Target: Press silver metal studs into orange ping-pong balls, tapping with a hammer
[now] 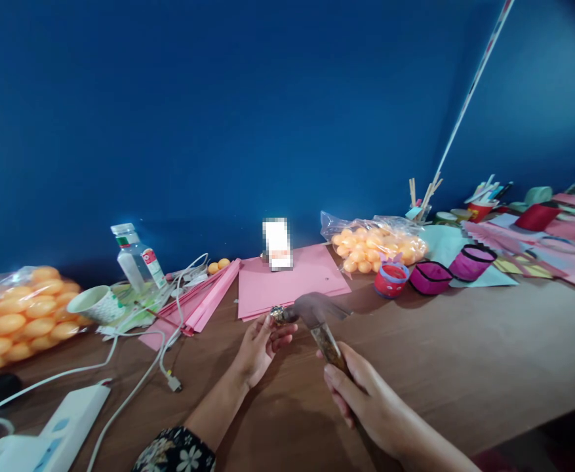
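Observation:
A claw hammer [322, 321] is held by its handle in my right hand [360, 393], fingers wrapped round it. Its dark head is smeared by motion, with the claw pointing right. My left hand [262, 347] pinches a small shiny gold-and-dark object [278, 314] between thumb and fingers. The hammer's striking face is right beside this object; whether they touch I cannot tell. Both hands are above the brown table [287, 419], in front of some pink paper sheets [292, 278].
At left are a bag of orange balls [26, 321], a paper cup [95, 305], a clear bottle [137, 262], white cables [154, 367] and a power strip [71, 426]. Another ball bag [376, 242], a red tub [391, 280] and purple fabric pouches [471, 262] stand right.

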A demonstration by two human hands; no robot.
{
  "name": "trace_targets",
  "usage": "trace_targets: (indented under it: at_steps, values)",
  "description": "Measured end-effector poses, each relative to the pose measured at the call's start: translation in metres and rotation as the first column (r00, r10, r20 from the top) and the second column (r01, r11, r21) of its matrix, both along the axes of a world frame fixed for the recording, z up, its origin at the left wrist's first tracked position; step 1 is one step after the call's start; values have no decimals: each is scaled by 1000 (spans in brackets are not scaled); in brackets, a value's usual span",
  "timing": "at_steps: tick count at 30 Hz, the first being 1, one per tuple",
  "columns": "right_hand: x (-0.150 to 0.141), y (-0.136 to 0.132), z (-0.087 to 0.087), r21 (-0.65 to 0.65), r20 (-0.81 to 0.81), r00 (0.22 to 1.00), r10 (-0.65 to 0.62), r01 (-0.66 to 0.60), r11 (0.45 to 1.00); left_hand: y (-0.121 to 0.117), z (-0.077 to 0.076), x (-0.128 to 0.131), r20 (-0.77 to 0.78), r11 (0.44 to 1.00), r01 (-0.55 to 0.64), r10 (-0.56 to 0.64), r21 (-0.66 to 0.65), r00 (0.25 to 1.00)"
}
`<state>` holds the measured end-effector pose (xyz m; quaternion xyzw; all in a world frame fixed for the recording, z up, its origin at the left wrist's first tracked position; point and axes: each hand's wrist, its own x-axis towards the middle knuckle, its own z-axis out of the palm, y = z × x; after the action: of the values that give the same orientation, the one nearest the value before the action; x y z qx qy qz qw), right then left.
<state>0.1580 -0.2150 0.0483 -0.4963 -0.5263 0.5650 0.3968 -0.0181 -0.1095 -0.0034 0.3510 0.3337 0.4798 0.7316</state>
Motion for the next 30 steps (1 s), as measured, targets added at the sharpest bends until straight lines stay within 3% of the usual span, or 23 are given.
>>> trace_targets:
  at_steps: [16,23,30]
  values:
    - [3,2,1,17,3,1000,-5,5,1000,-3,0,0,92,994,106,-104,-18,990]
    - [4,1,-3,25,55,998,-10,8,1000,-4,8,1,150,991,135,-130,-22,980]
    - [4,-5,-2,3,79,997,-12,12,1000,-2,5,-4,122,997,75,-72,-19,990]
